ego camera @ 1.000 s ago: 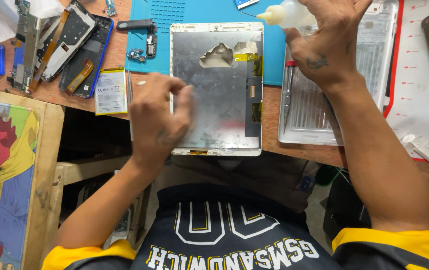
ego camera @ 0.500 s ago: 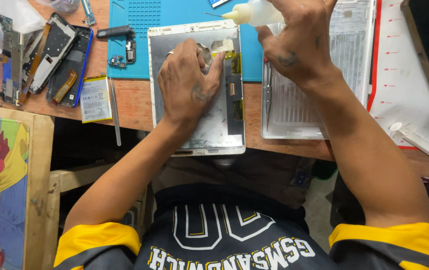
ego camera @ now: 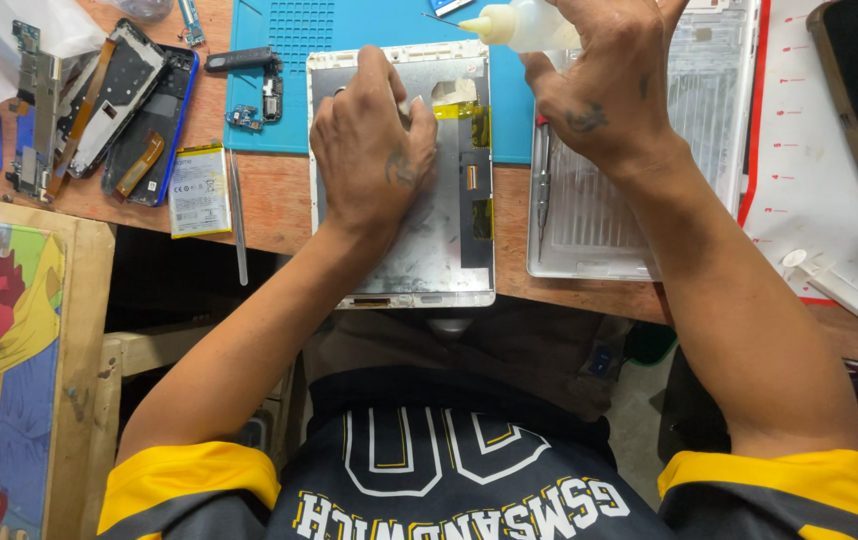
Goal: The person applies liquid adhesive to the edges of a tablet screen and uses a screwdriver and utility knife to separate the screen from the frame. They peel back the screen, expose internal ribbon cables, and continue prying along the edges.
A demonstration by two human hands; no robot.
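Head view: left hand [ego camera: 374, 150] lies palm-down w/ fingers curled together on the grey metal back of an opened white-framed tablet [ego camera: 419, 250], which sits flat partly on the blue silicone work mat [ego camera: 279, 90] & partly on the brown wooden desk [ego camera: 269, 215], near edge hanging over the desk's front. Right hand [ego camera: 609, 85] is clamped round a small translucent squeeze bottle w/ pale yellow nozzle [ego camera: 509, 22], nozzle pointing left just above the tablet's top right corner. Clear plastic ridged tray [ego camera: 589, 220] sits just right of tablet; a dismantled blue-framed phone [ego camera: 144, 120] & silver tweezers [ego camera: 237, 220] lie well to the left.
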